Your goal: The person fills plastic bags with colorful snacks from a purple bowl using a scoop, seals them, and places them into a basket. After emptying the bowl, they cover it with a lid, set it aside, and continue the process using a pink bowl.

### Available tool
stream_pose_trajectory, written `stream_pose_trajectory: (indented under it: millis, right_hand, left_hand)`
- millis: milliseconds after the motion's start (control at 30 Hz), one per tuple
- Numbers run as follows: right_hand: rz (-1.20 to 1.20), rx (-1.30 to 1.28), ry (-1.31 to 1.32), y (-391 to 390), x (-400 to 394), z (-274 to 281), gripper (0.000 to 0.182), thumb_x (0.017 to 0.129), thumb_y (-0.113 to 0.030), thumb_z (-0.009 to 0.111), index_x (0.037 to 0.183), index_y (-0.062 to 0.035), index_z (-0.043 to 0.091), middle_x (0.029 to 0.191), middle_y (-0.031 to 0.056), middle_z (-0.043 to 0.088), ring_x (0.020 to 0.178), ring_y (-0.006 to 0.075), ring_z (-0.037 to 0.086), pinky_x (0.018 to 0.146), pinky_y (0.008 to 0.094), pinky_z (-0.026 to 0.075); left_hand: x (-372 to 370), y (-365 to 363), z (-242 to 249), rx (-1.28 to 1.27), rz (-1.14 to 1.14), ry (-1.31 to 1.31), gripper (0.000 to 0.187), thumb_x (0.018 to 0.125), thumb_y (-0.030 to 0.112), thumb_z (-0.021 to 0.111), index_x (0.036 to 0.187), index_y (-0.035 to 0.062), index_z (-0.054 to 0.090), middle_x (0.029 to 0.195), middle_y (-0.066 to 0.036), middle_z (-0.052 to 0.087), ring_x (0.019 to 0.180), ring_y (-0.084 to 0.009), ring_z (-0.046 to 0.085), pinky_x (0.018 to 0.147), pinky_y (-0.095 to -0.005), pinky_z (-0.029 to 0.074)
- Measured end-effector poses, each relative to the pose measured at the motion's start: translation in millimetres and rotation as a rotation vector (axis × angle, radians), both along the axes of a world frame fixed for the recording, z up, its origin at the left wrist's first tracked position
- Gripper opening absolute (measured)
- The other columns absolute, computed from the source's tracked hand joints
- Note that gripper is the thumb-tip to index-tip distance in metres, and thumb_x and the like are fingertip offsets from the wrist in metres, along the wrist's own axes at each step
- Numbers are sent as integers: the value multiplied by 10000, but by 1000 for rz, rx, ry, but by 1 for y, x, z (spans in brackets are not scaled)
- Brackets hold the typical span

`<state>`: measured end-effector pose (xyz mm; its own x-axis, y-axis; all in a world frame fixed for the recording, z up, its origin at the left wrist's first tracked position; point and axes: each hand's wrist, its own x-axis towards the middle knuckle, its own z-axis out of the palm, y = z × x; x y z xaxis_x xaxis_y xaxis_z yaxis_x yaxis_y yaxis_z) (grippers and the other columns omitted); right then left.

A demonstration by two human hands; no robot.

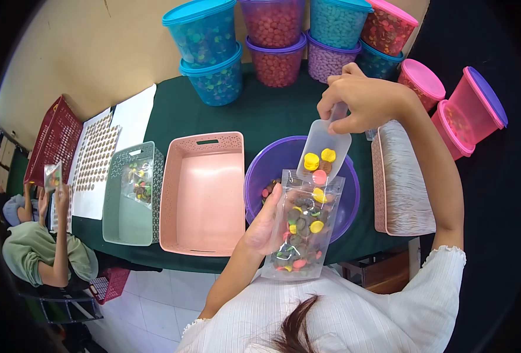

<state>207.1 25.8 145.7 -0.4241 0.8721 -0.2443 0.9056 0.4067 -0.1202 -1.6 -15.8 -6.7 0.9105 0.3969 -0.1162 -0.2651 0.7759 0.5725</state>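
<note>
My left hand [263, 223] grips a clear pouch [300, 238] by its left side. The pouch stands upright over the near part of a purple tub [354, 194] and holds brown, yellow, pink and green button-like sweets. From above, my right hand [360, 97] is closed around the handle of a translucent scoop [325, 138], which tilts down with its tip at the pouch's mouth. A few yellow, pink and brown sweets [319, 165] lie in the scoop. More dark and coloured sweets show in the tub, left of the pouch.
Left of the tub stand a pink basket [172, 194] and a green basket [119, 217] with a filled pouch. A basket of stacked clear pouches [407, 182] is to the right. Lidded buckets [213, 76] line the back. At far left, a co-worker [48, 253] holds a small pouch.
</note>
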Motion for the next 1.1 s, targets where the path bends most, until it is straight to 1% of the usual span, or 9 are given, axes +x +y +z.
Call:
stream_pose_trajectory:
  millis: [300,367,400,633,700,767,833,933,1100]
  right_hand:
    - [-132,102,174,4,30,-17,198,634,-242,550,730,-78,606,697,69,594,717,193,539,798,337,237]
    - [-140,127,130,4,31,-33,179,640,-241,537,718,-97,609,695,54,596,734,197,545,796,353,238]
    - [-72,46,64,6,26,-46,178,664,-263,581,762,-117,612,718,30,574,777,194,438,797,342,247]
    - [212,28,-271,-19,-35,-160,149,673,-214,543,727,-106,630,724,52,595,823,196,529,871,375,276]
    - [103,175,133,-23,-30,-165,188,697,-198,525,760,-44,614,738,74,594,821,223,531,891,407,288]
    - [-22,50,282,-28,-31,-130,258,782,-208,457,817,6,597,778,85,600,856,217,534,886,391,324]
    - [-410,-221,1369,-46,-32,-120,344,856,-266,384,988,8,546,934,87,582,951,195,513,895,338,333]
    - [-346,-316,1554,-80,-63,-123,448,893,-313,322,1211,2,343,1185,107,409,1111,176,382,936,305,283]
    - [-544,-148,1861,-98,-104,-125,461,879,-281,368,1230,3,279,1208,120,367,1128,187,346,943,315,262]
  left_hand:
    - [-20,-6,1,6,139,-3,706,824,574,217,1218,-6,295,1182,-203,403,1037,-293,465,872,-402,391]
    - [-31,-3,0,-21,184,-35,694,829,565,218,1210,-8,309,1170,-203,415,1029,-293,469,869,-399,391]
    - [-35,-2,-1,10,228,-39,695,829,563,222,1211,-12,307,1154,-199,428,1026,-285,470,862,-392,395]
    - [-28,-7,12,241,536,211,580,873,463,246,1172,-23,354,1023,-136,498,979,-218,482,816,-327,413]
    - [-31,-7,9,305,644,278,546,883,437,249,1157,-19,375,997,-121,505,966,-200,483,798,-313,418]
    - [-36,-6,7,404,720,233,492,888,400,301,1143,-9,397,979,-86,515,716,-61,499,481,-168,389]
    - [-30,-6,5,384,793,246,465,892,377,307,1120,-12,421,959,-82,522,698,-51,492,453,-162,367]
    - [-27,-3,0,421,780,335,433,899,346,307,1080,-17,462,912,-69,534,688,-47,484,454,-152,351]
    - [-16,-11,9,786,758,391,391,891,315,351,1066,-6,491,840,-34,536,728,-72,477,646,-197,393]
